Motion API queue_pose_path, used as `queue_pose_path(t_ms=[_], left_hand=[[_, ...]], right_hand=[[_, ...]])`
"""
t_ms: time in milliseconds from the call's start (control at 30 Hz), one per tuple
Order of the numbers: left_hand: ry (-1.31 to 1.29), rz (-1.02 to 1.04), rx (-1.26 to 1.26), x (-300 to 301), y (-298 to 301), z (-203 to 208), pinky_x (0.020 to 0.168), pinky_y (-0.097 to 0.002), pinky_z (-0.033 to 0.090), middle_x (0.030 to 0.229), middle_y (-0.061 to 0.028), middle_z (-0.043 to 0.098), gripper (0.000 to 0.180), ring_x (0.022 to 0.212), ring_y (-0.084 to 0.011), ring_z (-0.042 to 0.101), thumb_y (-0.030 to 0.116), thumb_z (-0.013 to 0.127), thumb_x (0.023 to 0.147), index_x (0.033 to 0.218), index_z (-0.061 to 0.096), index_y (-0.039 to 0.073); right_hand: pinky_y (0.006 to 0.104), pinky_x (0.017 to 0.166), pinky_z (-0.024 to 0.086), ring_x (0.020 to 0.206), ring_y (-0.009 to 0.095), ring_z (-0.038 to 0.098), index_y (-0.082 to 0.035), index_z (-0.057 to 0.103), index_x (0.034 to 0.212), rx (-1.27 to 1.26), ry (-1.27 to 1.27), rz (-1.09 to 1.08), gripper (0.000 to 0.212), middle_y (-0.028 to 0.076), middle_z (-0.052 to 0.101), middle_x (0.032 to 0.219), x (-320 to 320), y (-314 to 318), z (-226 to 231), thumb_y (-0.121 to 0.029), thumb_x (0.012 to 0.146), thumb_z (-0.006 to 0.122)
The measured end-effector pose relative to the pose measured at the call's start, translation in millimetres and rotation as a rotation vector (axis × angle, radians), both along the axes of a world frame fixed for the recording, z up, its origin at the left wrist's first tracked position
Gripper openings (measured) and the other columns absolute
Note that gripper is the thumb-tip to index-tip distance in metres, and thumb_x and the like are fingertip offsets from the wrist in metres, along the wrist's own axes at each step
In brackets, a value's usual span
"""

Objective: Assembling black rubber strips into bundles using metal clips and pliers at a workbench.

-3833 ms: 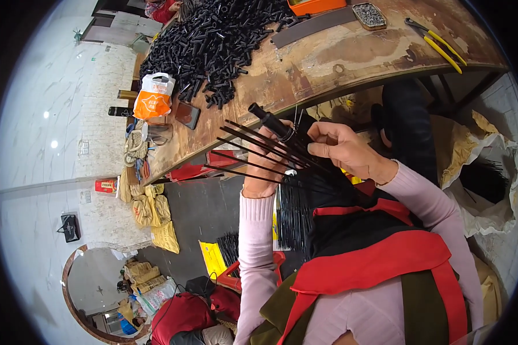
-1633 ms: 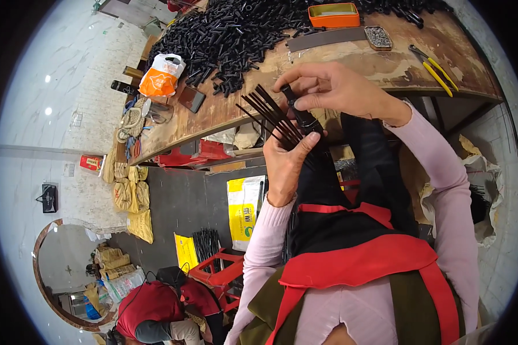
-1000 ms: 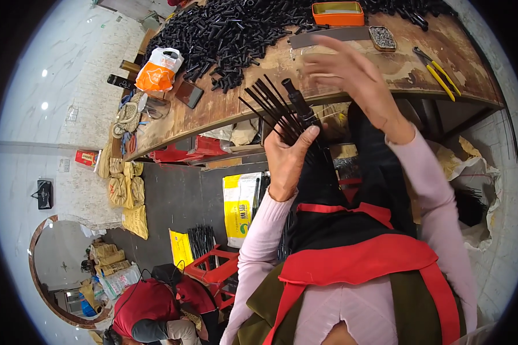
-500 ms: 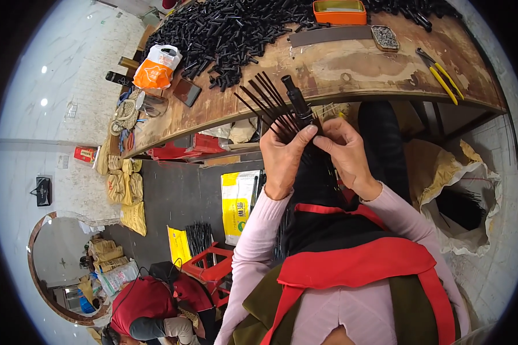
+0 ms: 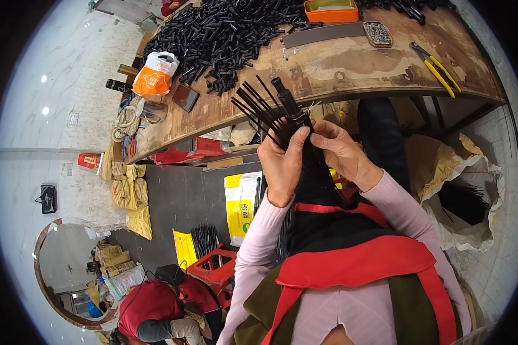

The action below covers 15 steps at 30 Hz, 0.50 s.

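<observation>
As left hand [image 5: 281, 165] grips rods [image 5: 266, 111], thumb [image 5: 300, 138] upright

A second ago the right hand [image 5: 344, 154] was up in the air, away from the black tube [image 5: 288, 102]. Now it has come down next to the left hand [image 5: 280, 172], and the two thumbs are close. The thin black rods [image 5: 252, 107] were spread wide at first; now they are bunched closer together.
</observation>
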State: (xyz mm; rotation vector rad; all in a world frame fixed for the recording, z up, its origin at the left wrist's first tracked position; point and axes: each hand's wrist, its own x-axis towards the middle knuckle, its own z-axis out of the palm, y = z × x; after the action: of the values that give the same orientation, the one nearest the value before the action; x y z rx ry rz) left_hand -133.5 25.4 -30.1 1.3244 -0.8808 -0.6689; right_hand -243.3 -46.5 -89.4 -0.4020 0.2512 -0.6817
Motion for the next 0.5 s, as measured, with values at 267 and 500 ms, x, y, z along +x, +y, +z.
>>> queue_pose_path(t_ms=[267,500], left_hand=[[-0.031,-0.017,0.021,-1,-2,-2,0.074,-0.0223,0.049,0.09,-0.0029,0.07,0.018,0.081,-0.0065,0.059,0.006,0.07,0.089,0.103,0.066,-0.004],[-0.103,0.043,0.023,-8,-3,5,0.077,-0.024,0.049,0.094,-0.0061,0.071,0.019,0.085,-0.0081,0.061,0.005,0.067,0.091,0.106,0.065,-0.005]], right_hand=[[0.0241,0.088,0.047,0.098,0.01,0.061,-0.008,0.067,0.096,0.023,-0.004,0.115,0.014,-0.001,0.067,0.1,-6,-10,-8,-0.001,0.085,0.073],[0.0228,0.082,0.048,0.089,0.009,0.061,-0.008,0.066,0.095,0.067,0.058,0.019,0.014,-0.001,0.065,0.091,-2,0,-8,-0.002,0.085,0.073]])
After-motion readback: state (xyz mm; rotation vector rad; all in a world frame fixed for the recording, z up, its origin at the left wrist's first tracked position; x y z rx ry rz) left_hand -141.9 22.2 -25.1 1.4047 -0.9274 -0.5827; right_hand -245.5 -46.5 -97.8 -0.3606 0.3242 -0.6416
